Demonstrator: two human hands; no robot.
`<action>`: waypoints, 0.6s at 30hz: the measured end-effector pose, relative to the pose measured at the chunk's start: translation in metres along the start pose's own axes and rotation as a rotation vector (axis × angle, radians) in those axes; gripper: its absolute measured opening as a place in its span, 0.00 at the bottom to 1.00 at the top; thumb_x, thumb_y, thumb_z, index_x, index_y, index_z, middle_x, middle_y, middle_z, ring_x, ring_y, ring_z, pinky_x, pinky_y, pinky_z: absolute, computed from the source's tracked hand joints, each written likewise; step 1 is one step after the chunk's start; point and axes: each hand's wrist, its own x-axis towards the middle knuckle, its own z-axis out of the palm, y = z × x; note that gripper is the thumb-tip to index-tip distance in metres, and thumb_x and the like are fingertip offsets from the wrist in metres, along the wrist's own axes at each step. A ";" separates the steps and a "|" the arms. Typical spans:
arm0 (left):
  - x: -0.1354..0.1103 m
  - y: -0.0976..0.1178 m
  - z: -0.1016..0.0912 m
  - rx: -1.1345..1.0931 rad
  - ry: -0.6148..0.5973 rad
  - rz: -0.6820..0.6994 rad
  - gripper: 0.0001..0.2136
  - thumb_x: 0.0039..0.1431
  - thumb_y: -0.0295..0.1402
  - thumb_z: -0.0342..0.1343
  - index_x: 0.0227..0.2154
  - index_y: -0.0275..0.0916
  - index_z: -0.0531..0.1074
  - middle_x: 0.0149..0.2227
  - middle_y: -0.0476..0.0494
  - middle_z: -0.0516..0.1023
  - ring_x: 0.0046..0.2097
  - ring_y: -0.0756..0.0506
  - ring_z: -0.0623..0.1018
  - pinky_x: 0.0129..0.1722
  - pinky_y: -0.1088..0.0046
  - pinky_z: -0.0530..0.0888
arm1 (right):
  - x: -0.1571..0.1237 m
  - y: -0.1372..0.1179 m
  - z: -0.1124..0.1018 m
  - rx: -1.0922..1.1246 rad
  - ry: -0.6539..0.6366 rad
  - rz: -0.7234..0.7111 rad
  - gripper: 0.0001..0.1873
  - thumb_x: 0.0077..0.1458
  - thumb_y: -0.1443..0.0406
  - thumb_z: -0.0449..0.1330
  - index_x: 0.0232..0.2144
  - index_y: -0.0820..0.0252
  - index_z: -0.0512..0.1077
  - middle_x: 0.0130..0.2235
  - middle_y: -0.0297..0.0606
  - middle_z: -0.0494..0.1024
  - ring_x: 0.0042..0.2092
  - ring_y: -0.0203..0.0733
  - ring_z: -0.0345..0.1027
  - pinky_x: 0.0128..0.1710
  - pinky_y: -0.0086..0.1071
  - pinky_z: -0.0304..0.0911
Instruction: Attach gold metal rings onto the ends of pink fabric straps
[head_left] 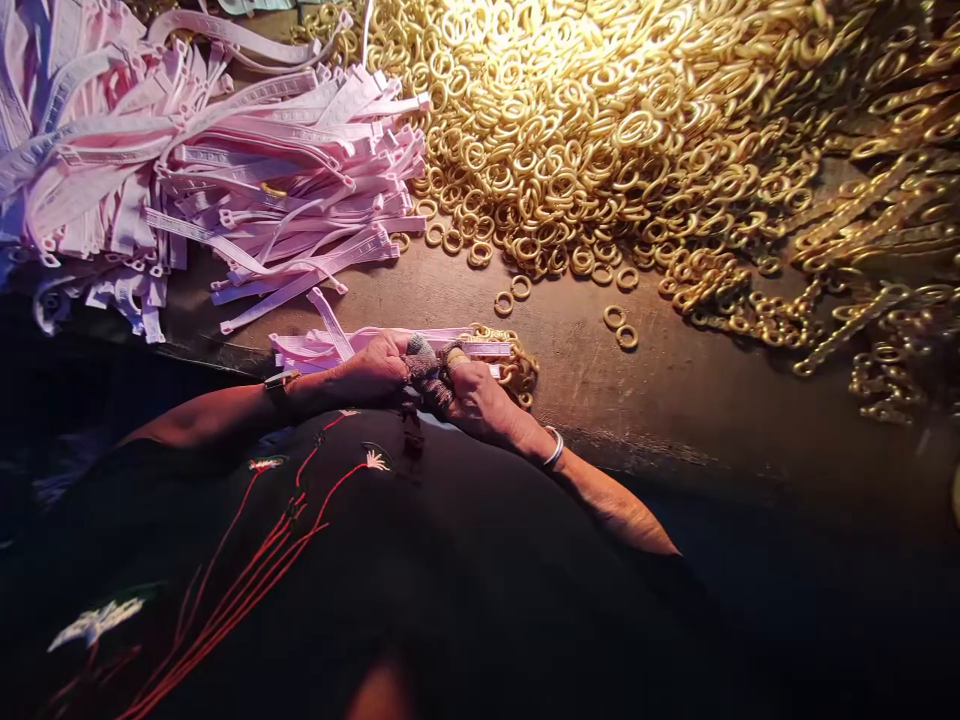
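My left hand point(371, 368) and my right hand point(480, 398) meet at the near edge of the brown table point(585, 370). Both are closed, with cloth wraps on the fingertips. Between them they grip a small bundle of pink plastic straps point(450, 342) that lies flat along the edge. A little cluster of gold rings point(519, 368) sits just beyond my right hand, touching the strap ends. A watch is on my left wrist and a bangle on my right.
A big heap of pink straps point(225, 170) covers the far left. A large pile of gold rings point(600, 120) fills the far middle, with gold linked pieces point(877, 260) to the right. Loose rings point(621, 328) lie on the bare patch.
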 end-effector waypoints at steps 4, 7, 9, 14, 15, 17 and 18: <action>0.004 -0.001 0.002 -0.032 0.042 -0.010 0.20 0.35 0.37 0.75 0.22 0.34 0.69 0.19 0.50 0.73 0.19 0.52 0.71 0.19 0.78 0.67 | 0.007 0.009 -0.001 -0.122 -0.043 0.004 0.18 0.63 0.52 0.56 0.30 0.58 0.61 0.26 0.32 0.66 0.28 0.34 0.50 0.29 0.30 0.49; 0.010 0.002 0.001 0.016 0.059 0.021 0.19 0.37 0.39 0.74 0.23 0.34 0.71 0.21 0.48 0.75 0.22 0.51 0.73 0.22 0.78 0.69 | 0.012 0.010 -0.010 -0.335 -0.048 0.022 0.19 0.63 0.51 0.56 0.28 0.59 0.64 0.25 0.34 0.67 0.27 0.34 0.51 0.29 0.31 0.46; 0.015 0.005 -0.002 0.142 0.071 0.081 0.18 0.37 0.41 0.74 0.22 0.35 0.72 0.22 0.47 0.76 0.25 0.50 0.73 0.25 0.77 0.71 | 0.012 0.008 -0.018 -0.474 -0.078 0.019 0.20 0.64 0.51 0.57 0.28 0.59 0.66 0.26 0.36 0.69 0.27 0.35 0.53 0.30 0.32 0.45; 0.017 0.007 -0.026 0.676 0.184 0.305 0.15 0.54 0.48 0.64 0.31 0.39 0.79 0.32 0.45 0.81 0.36 0.45 0.77 0.36 0.75 0.73 | 0.000 0.009 -0.035 -0.723 -0.121 0.082 0.22 0.66 0.49 0.55 0.33 0.61 0.71 0.32 0.42 0.76 0.31 0.40 0.63 0.31 0.33 0.47; 0.014 0.005 -0.033 0.768 0.198 0.325 0.15 0.57 0.48 0.60 0.36 0.41 0.79 0.36 0.47 0.82 0.40 0.44 0.78 0.41 0.73 0.74 | -0.004 0.011 -0.038 -0.745 -0.123 0.111 0.22 0.67 0.49 0.54 0.34 0.62 0.71 0.33 0.43 0.76 0.33 0.41 0.64 0.32 0.33 0.49; 0.007 -0.001 -0.047 0.913 0.193 0.304 0.14 0.61 0.49 0.57 0.40 0.47 0.78 0.40 0.54 0.83 0.45 0.43 0.77 0.46 0.70 0.75 | -0.010 0.017 -0.044 -0.754 -0.123 0.144 0.20 0.67 0.50 0.56 0.36 0.62 0.72 0.35 0.43 0.77 0.36 0.43 0.67 0.34 0.33 0.53; 0.003 -0.006 -0.053 0.948 0.210 0.280 0.13 0.61 0.50 0.56 0.41 0.51 0.77 0.39 0.59 0.83 0.45 0.43 0.78 0.48 0.68 0.75 | -0.015 0.020 -0.049 -0.740 -0.122 0.135 0.19 0.66 0.51 0.58 0.37 0.61 0.72 0.36 0.43 0.78 0.38 0.44 0.68 0.36 0.33 0.56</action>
